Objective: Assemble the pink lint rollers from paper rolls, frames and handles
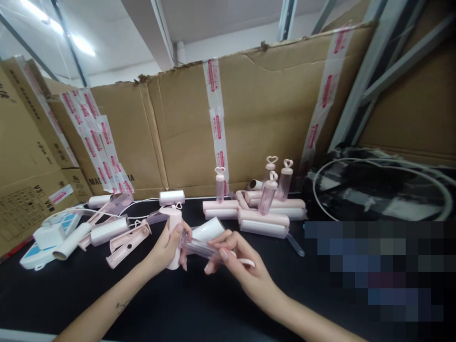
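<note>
L forearm (107, 297) bare w/ sm. dark line tattoo (122, 304), R forearm (299, 311) bare too, fingers (233, 263) slim, bare

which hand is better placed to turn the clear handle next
Probably the right hand: it holds the clear handle, while the left hand grips the upright pink casing.

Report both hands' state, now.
Left hand: closed, holding the pink lint-roller casing.
Right hand: closed, holding the clear pinkish handle by its far end from the casing.
</note>
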Action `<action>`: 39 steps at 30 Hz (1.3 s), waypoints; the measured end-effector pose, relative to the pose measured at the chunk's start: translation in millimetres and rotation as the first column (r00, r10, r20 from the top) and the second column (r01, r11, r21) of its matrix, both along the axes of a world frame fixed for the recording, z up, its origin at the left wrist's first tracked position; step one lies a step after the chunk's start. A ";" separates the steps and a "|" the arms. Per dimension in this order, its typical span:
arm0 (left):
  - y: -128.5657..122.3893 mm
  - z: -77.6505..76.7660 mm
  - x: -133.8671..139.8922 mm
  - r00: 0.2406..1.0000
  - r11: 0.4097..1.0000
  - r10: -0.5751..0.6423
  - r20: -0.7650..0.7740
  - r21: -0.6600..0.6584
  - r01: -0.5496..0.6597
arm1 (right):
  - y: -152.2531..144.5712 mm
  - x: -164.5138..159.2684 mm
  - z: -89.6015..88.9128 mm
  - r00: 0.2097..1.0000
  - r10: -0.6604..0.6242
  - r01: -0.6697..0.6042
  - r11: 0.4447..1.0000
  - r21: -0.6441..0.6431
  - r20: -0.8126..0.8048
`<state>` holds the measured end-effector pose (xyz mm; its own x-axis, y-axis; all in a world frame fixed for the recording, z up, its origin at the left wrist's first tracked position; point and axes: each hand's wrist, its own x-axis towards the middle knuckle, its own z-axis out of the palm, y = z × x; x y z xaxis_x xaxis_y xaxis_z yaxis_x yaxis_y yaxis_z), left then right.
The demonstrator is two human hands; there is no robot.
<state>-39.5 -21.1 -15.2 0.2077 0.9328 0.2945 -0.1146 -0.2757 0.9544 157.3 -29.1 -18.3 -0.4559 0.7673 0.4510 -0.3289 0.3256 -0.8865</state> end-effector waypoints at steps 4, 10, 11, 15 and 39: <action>-6.2 27.9 -18.2 0.994 0.994 -0.111 0.010 -0.006 0.111 | -0.9 -2.7 12.5 0.993 -0.025 0.008 0.989 -0.149 -0.114; -10.4 48.4 -17.5 0.975 0.986 -0.157 0.155 0.076 0.147 | 5.0 -4.1 19.3 0.970 -0.079 0.017 0.966 -0.257 -0.230; -9.2 45.5 -13.8 0.969 0.988 -0.155 0.194 0.054 0.147 | 5.3 -4.3 16.2 0.984 -0.021 -0.010 0.985 -0.172 -0.175; -4.3 40.1 -13.3 0.907 0.992 0.058 0.416 -0.129 -0.005 | 17.5 2.6 8.0 0.954 0.120 -0.199 0.939 0.281 0.273; -20.7 29.6 -5.7 0.814 0.969 0.167 -0.556 0.245 -0.031 | 42.8 -0.8 65.2 0.901 -0.182 -0.102 0.793 0.600 0.394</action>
